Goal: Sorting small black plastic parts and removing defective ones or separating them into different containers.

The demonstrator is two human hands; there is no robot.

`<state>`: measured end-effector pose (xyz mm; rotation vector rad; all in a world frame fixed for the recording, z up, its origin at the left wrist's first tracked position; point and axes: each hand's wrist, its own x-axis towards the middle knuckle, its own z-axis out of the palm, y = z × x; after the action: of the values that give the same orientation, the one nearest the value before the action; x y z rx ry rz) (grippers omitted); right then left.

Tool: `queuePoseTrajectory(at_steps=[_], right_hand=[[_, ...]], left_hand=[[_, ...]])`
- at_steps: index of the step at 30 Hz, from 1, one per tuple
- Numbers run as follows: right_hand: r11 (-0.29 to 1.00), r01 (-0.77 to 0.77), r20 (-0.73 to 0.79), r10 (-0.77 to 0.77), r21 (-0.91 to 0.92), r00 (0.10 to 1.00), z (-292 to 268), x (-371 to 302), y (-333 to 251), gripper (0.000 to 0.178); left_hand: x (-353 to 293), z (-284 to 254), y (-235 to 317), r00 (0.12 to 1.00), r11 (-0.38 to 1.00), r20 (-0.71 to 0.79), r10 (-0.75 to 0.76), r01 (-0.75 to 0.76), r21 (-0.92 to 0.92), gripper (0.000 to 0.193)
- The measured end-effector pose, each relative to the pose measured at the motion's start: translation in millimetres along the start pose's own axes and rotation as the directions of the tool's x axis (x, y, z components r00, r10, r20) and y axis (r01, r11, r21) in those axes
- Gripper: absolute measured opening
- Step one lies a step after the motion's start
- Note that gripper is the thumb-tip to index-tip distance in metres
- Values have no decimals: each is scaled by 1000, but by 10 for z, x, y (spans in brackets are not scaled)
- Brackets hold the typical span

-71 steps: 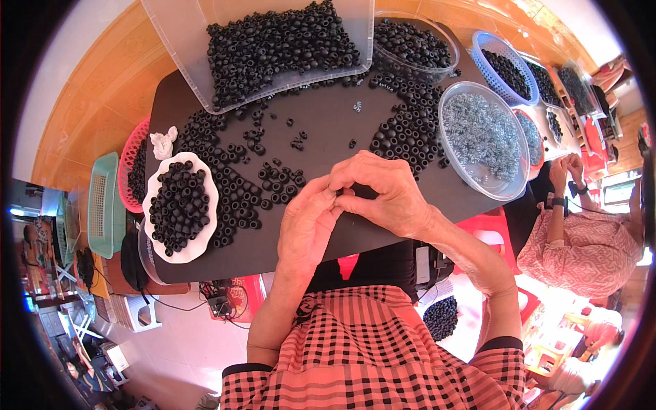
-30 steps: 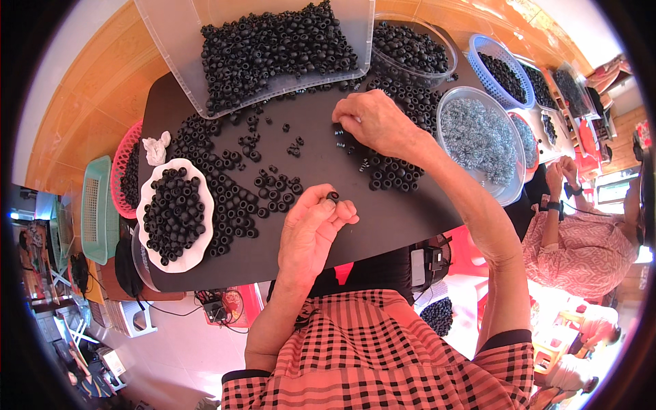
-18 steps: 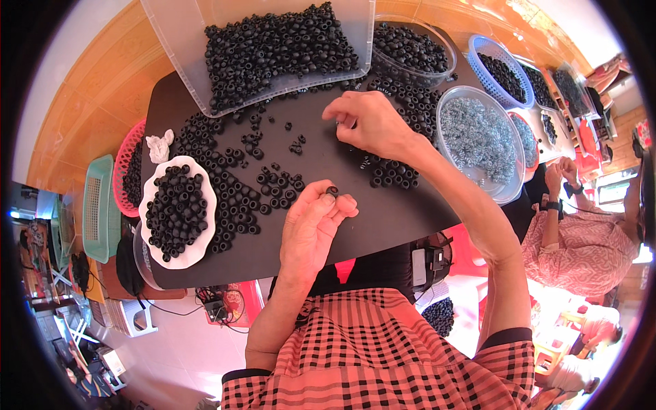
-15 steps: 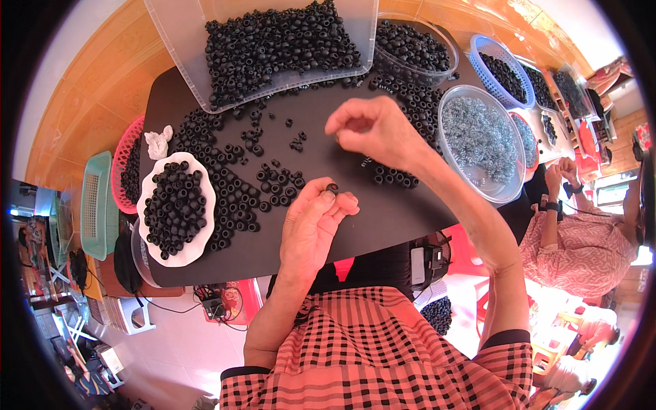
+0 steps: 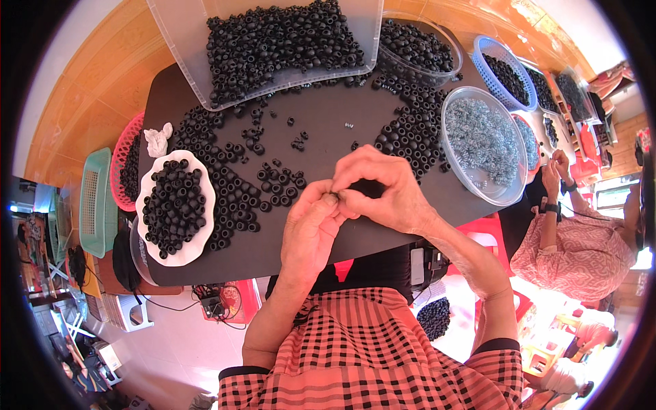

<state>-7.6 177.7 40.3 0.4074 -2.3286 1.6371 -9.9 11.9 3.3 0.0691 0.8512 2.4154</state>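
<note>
Right in the middle of the frame, a small black piece (image 5: 334, 197) sits at the meeting fingertips, pinched between thumb and forefinger of the left hand (image 5: 311, 222). And here's the change: the right hand (image 5: 384, 190), a moment ago out over the table toward the upper middle, has come back and met it! Its thumb and forefinger curl in against the same spot; whether they're clamped on anything, I cannot tell, the tips hide it. So both hands are now on one piece, where the left held it alone.

That return also uncovers a lone spring (image 5: 349, 125) on the dark table (image 5: 324, 102), just above the hands. To the right of centre, a pile of black rings (image 5: 413, 130) lies loose, beside a clear bowl (image 5: 504, 196) of pale springs (image 5: 478, 137). Left of centre, more loose rings (image 5: 236, 198) spread up to a white scalloped plate (image 5: 183, 257) heaped with black pieces (image 5: 175, 208). At the top, a clear bin (image 5: 183, 48) lies full of them; far right, a co-worker (image 5: 574, 249) sits, hands together.
</note>
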Motion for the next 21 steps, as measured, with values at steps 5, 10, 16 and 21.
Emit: queuePoseTrajectory(at_steps=[5,10,16,21], right_hand=[[974,-227,-170,219,-28,961,-218,129,49,7],[941,-141,-142,101,-307,985,-381,440,246,11],[853,55,-34,-85,-519,996,-407,622,345,14],[708,140,47,-149,-692,988,-555,876,666,18]], left_hand=[[8,-54,-9,999,999,52,-13,15,-50,23],[17,-36,-8,999,996,34,-19,22,-90,22],[18,-45,2,999,994,40,-23,27,-104,20],[13,-16,22,998,996,54,-41,45,-74,19]])
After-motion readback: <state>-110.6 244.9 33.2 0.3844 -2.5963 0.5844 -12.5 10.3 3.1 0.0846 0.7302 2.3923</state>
